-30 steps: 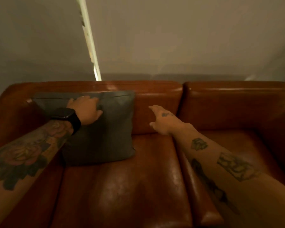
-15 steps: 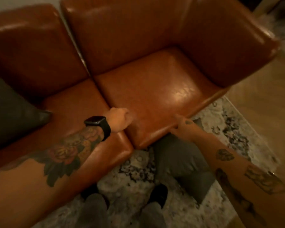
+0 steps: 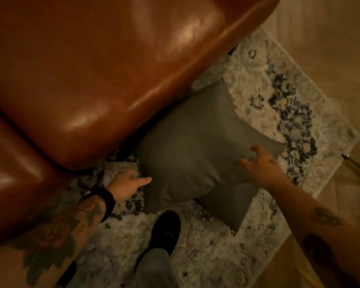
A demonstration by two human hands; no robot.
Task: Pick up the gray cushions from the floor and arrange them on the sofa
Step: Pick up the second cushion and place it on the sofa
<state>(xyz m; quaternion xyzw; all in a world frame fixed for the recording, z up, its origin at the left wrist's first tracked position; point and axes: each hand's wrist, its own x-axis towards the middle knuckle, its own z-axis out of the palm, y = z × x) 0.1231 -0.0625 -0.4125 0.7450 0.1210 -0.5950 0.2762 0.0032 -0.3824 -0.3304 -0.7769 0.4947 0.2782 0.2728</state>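
**Cushion between two open hands**

The cushion (image 3: 197, 154) lies flat on the rug (image 3: 279, 104), tucked against the sofa (image 3: 112, 69) front — a second gray one seems to lie under its near corner. Its diagonal runs from the sofa toward the shoe (image 3: 164, 231). The left hand (image 3: 127, 183) sits just beside its left edge; the right hand (image 3: 260, 165) hovers over the right corner, nearer. Both hands are spread, gripping nothing.

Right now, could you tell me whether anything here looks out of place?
Yes: a gray cushion lies on the patterned rug against the front of the brown sofa, not on the seat. Both open hands, the left hand and right hand, reach toward its edges.
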